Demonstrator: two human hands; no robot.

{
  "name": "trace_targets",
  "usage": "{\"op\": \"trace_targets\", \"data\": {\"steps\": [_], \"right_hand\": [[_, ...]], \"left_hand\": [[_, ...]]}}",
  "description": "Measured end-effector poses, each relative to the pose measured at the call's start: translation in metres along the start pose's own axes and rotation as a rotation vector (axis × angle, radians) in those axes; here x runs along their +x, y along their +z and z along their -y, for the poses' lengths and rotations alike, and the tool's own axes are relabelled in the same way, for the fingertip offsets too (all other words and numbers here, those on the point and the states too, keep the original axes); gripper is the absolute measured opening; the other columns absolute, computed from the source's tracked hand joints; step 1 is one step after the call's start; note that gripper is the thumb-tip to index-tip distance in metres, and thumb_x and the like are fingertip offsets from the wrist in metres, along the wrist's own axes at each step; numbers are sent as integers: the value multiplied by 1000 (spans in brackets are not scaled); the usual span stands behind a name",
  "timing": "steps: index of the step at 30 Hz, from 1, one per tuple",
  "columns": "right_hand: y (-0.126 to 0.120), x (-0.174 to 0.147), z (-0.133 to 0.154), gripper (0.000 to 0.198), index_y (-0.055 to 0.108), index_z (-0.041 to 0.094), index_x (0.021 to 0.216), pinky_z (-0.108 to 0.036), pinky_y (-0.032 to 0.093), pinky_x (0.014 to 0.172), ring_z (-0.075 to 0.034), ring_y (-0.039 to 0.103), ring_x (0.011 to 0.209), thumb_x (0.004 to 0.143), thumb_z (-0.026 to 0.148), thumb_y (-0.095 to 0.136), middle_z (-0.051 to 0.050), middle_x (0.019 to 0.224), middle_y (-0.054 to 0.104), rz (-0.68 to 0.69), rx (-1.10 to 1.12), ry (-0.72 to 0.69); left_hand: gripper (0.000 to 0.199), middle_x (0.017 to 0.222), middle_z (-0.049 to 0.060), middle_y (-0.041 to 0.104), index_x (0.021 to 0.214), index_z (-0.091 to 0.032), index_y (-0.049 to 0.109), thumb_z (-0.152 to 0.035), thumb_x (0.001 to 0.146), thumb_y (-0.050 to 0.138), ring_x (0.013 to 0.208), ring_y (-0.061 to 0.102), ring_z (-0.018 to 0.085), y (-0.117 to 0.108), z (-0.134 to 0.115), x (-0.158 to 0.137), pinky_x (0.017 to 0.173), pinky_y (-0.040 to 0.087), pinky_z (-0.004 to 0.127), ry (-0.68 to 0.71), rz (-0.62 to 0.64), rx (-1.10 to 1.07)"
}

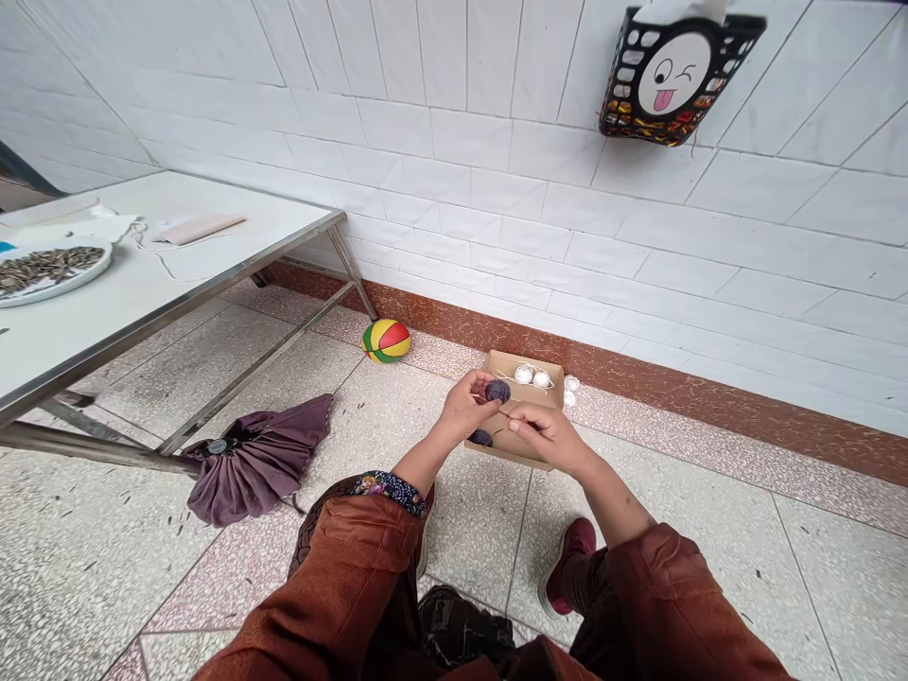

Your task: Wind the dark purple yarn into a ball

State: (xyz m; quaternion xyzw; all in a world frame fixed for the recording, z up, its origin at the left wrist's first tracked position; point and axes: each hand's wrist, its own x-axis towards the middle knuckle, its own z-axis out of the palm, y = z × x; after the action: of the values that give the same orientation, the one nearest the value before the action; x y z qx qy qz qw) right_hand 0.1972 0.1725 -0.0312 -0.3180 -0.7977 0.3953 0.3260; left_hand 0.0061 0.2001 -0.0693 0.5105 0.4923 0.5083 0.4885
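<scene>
My left hand point(466, 409) is closed around a dark grey ball of yarn point(497, 391), holding it above a shallow cardboard box point(521, 362). Just to its right, my right hand point(543, 433) pinches a thin dark strand of the yarn between thumb and fingers. Inside the box sit white balls of yarn point(523, 375) at the far side. A second dark ball point(481, 438) lies in the near left corner of the box, partly hidden by my left hand.
More white balls point(570, 390) rest on the floor right of the box. A colourful ball point(387, 340) is near the leg of a white table point(234, 213). A purple folded umbrella point(262, 459) lies on the floor. A black basket point(681, 80) hangs on the tiled wall.
</scene>
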Motion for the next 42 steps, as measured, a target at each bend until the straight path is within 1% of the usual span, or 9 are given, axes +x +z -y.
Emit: {"op": "trace_targets", "data": {"steps": [5, 9, 11, 15, 21, 25, 32, 37, 42], "right_hand": [[-18, 1, -15, 28, 63, 22, 90, -28, 43, 66, -17, 54, 68, 100, 45, 51, 0, 74, 59, -294, 25, 115], [-17, 4, -38, 28, 60, 22, 84, -28, 41, 64, -16, 51, 65, 98, 45, 51, 2, 70, 55, -386, -64, 205], [-9, 6, -47, 28, 60, 22, 82, -28, 42, 65, -17, 54, 67, 97, 44, 51, 1, 71, 58, -342, -112, 239], [13, 3, -51, 23, 64, 23, 89, -28, 43, 67, -20, 60, 74, 99, 37, 50, -2, 76, 65, -155, -226, 253], [24, -3, -26, 30, 61, 21, 88, -29, 44, 72, -18, 59, 73, 106, 37, 42, -2, 81, 66, 135, -283, 36], [10, -2, -13, 34, 62, 22, 91, -28, 45, 71, -17, 61, 74, 107, 43, 40, -2, 82, 67, 54, -178, -10], [-10, 6, -33, 29, 60, 22, 86, -28, 43, 67, -17, 57, 69, 102, 40, 45, -1, 74, 61, -292, -195, 154], [12, 6, -51, 22, 64, 22, 89, -28, 43, 66, -19, 60, 71, 100, 33, 48, -2, 74, 65, -214, -245, 231], [25, 1, -37, 25, 63, 22, 88, -29, 44, 71, -18, 61, 73, 104, 33, 47, -2, 81, 67, -16, -281, 81]], "left_hand": [[39, 87, 0, 66, 96, -18, 64, -17, 61, 80, 76, 58, 13, 3, -11, -13, 72, 44, 27, -51, 343, 26], [42, 91, 2, 67, 100, -18, 64, -22, 64, 85, 83, 61, 15, 7, -18, -18, 78, 45, 28, -109, 573, -178], [46, 96, 4, 67, 103, -19, 63, -23, 64, 87, 90, 62, 16, 8, -19, -17, 83, 45, 29, -95, 527, -306], [48, 101, 4, 67, 105, -19, 63, -24, 64, 87, 94, 61, 16, 8, -14, -8, 89, 45, 30, -55, 272, -432], [42, 91, 2, 67, 96, -18, 61, -19, 61, 83, 86, 60, 15, 1, 0, 2, 88, 44, 31, -66, -9, -245], [39, 89, 1, 66, 93, -18, 61, -19, 59, 82, 82, 59, 14, -3, 1, 0, 81, 44, 29, -58, 44, -65], [39, 90, 2, 66, 99, -18, 64, -22, 65, 84, 83, 60, 15, -3, -14, -15, 79, 43, 28, -160, 498, -221], [49, 103, 6, 68, 109, -20, 65, -23, 65, 86, 96, 62, 18, 1, -18, -12, 86, 44, 30, -107, 362, -504], [41, 98, 3, 68, 102, -18, 64, -21, 65, 82, 93, 62, 16, 1, -14, -5, 91, 44, 32, -46, 143, -344]]}}
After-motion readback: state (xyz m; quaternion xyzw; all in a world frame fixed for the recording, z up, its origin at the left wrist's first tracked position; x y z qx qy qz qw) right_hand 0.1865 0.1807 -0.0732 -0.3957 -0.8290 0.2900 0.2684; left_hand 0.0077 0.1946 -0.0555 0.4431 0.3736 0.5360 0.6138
